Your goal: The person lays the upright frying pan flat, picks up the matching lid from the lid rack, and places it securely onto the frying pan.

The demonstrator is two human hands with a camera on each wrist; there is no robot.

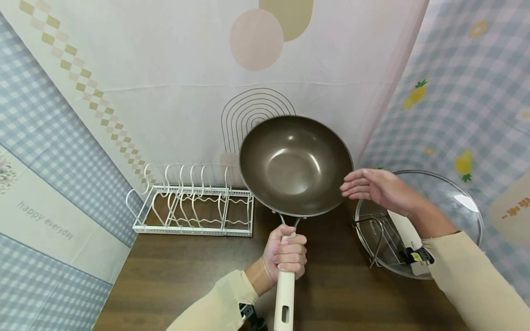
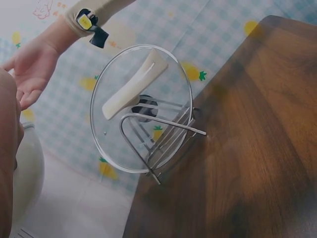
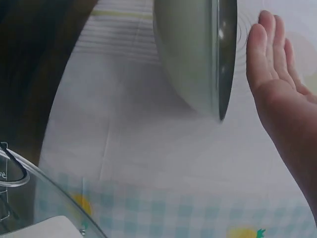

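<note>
My left hand grips the cream handle of a deep wok. The wok is raised and tilted, so its dark brown inside faces the head camera. Its pale outer side appears in the right wrist view. Beside the wok's right rim is my right hand, fingers straight and together, holding nothing. In the right wrist view a gap separates this hand from the rim. In the left wrist view the left hand is only partly visible at the edge.
At the right, a glass lid with a cream handle leans upright in a metal wire stand. A white wire rack with curved dividers stands at the left on the brown wooden table. Patterned cloths hang behind and at both sides.
</note>
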